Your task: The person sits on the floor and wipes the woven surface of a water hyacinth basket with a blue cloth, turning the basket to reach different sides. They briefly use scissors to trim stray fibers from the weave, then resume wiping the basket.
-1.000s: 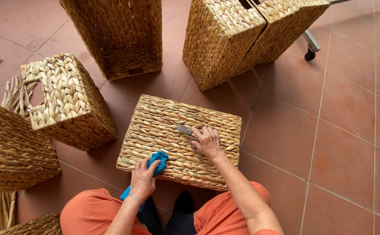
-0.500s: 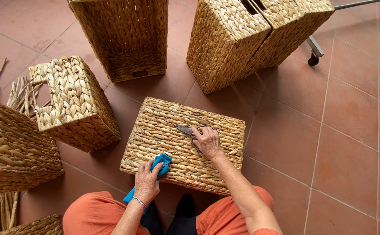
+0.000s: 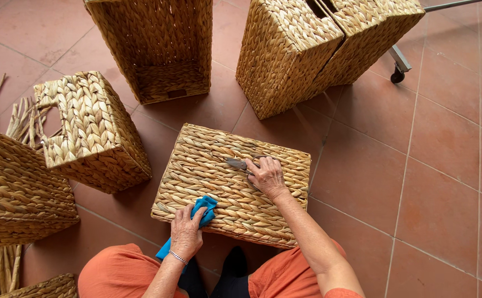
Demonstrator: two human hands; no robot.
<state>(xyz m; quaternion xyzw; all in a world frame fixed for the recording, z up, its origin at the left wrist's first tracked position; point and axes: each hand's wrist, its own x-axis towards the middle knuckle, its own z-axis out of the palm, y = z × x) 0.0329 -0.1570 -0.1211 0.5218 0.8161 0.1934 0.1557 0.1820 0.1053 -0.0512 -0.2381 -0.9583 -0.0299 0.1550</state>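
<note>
Seen from the head camera, a woven basket (image 3: 219,182) lay flat on the terracotta tiled floor (image 3: 445,165), near the seated person's knees. The left hand (image 3: 186,234) clenched a blue cloth (image 3: 202,212) on its near edge; the right hand (image 3: 267,175) gripped small scissors (image 3: 240,164) against the weave. More baskets (image 3: 285,49) stood beyond.

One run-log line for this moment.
left hand: holds blue cloth | right hand: holds scissors | both on woven basket
</note>
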